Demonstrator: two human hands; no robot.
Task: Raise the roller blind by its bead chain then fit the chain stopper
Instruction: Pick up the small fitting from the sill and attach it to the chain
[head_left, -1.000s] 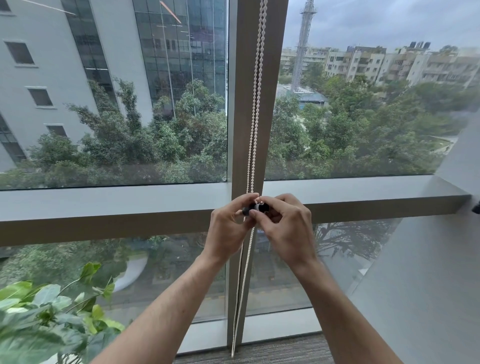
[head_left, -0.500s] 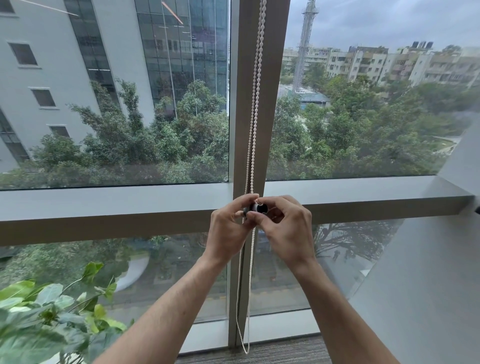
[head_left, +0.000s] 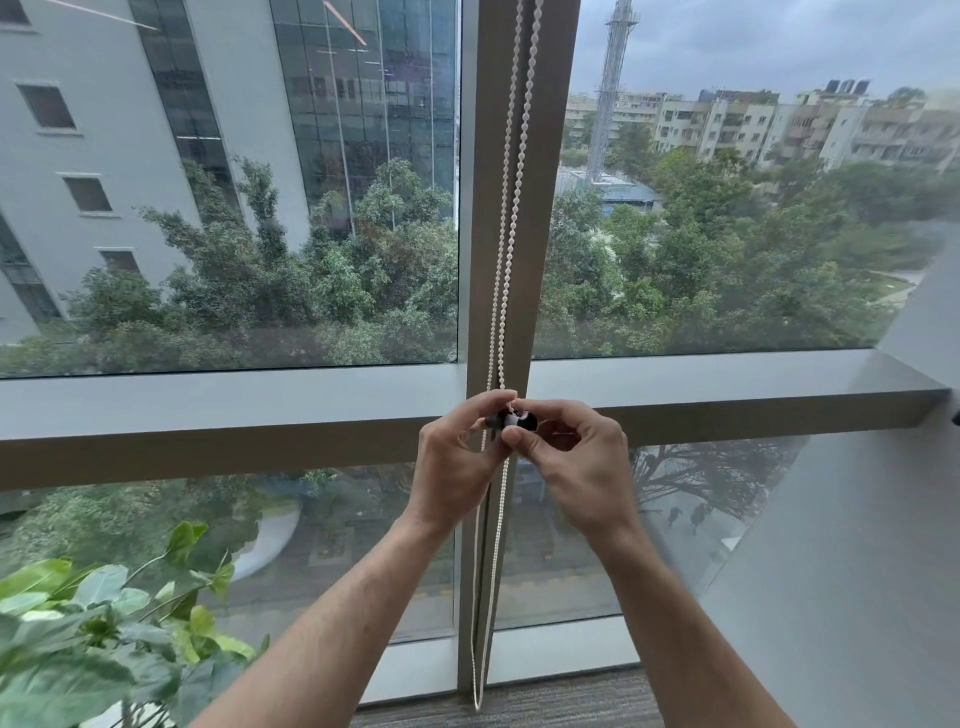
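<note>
A white bead chain (head_left: 511, 182) hangs as a double strand in front of the brown window mullion (head_left: 550, 218), its loop ending near the floor. A small black chain stopper (head_left: 514, 420) sits on the chain at sill height. My left hand (head_left: 457, 467) pinches the stopper and chain from the left with thumb and fingertips. From the right, my right hand (head_left: 576, 467) pinches the stopper's other end. The hands hide most of the stopper. No blind fabric shows in the view.
A grey sill ledge (head_left: 727, 384) runs across the window behind my hands. A leafy potted plant (head_left: 88, 634) stands at the lower left. A grey wall (head_left: 857, 571) closes the right side. Grey carpet (head_left: 545, 701) lies below the frame.
My hands stay on the stopper with only small finger shifts. The chain's lower loop has swung slightly to the right.
</note>
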